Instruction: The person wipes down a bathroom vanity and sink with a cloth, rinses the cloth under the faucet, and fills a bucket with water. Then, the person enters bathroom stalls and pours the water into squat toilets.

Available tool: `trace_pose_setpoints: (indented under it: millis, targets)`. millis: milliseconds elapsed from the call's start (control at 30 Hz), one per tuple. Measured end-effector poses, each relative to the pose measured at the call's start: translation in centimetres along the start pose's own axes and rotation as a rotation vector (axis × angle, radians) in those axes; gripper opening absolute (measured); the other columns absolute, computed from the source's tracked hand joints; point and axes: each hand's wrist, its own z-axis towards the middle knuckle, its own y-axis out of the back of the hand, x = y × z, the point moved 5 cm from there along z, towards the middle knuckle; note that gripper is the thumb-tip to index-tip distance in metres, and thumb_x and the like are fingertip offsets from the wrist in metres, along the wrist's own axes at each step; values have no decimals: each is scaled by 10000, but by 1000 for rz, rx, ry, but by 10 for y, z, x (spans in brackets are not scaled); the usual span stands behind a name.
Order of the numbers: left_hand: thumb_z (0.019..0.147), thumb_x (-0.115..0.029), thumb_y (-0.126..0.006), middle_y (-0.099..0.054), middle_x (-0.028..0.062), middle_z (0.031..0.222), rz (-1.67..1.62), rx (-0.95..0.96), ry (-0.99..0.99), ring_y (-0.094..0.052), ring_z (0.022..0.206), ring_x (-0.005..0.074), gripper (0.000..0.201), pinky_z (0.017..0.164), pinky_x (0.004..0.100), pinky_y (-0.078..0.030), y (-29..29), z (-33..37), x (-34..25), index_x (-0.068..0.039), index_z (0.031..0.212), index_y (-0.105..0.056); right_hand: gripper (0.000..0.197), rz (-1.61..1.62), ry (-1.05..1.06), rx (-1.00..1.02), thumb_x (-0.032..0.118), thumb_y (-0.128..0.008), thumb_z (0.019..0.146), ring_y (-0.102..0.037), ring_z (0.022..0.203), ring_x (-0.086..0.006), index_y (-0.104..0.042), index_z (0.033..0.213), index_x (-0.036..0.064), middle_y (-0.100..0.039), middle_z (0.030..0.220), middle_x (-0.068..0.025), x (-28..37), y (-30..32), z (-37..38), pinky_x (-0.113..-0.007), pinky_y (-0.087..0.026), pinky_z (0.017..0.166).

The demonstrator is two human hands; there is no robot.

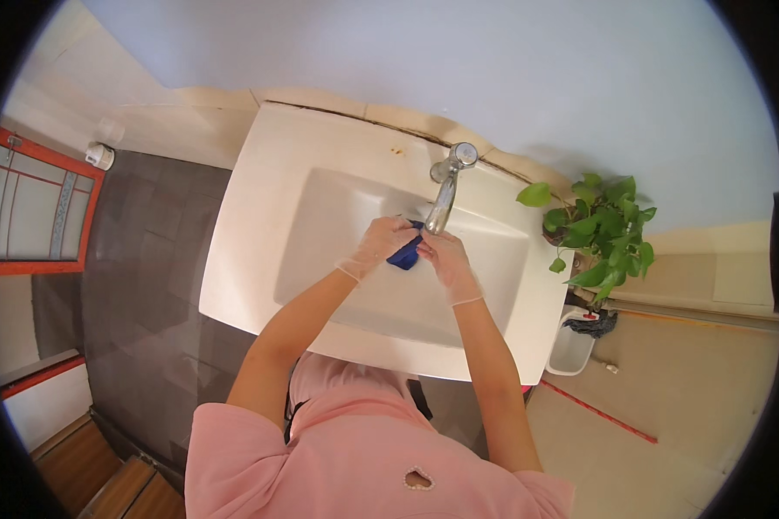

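Observation:
Over the basin of a white sink (pixel 242 259), both my hands wear thin clear gloves and grip a dark blue cloth (pixel 404 256). My left hand (pixel 384 242) is closed on the cloth's left side. On its right side my right hand (pixel 447 258) pinches it, close under the spout of a chrome faucet (pixel 442 208). The cloth hangs folded between the hands, and part of it is hidden by my fingers. Whether water runs from the spout I cannot tell.
A potted green plant (pixel 610 229) stands at the sink's right rear corner, its leaves reaching over the rim. Beyond the right edge is a small white basin (pixel 571 346) with a dark cloth (pixel 593 323) on it. A red-framed door (pixel 39 208) stands at the far left above dark floor tiles.

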Motion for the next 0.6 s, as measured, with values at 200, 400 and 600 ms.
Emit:
trace_pose_setpoints:
  millis: [200,400,600]
  targets:
    - [762,-268,-583,-636,161,785,499,-170,-30,-618,764,307,245,698,374,-484,56,0,41,-51,856,-644,300,249,154,34,199,-537,883,-561,913,-185,-533,1075,-31,-592,994,-97,12,34,-15,-330,-449,832]
    - [761,-239,-544,-625,160,816,687,-228,-80,-596,802,334,207,715,414,-475,99,-17,18,-52,814,-617,294,267,233,48,195,-431,924,-547,1002,-203,-487,1119,-18,-574,1081,-105,40,65,-45,-341,-414,883]
    - [728,-158,-577,-623,165,982,824,-298,-265,-574,970,328,273,848,397,-452,68,-2,9,-47,971,-632,272,210,285,70,194,-442,924,-546,997,-199,-497,1095,-9,-582,1060,-108,42,53,-52,-344,-403,892]
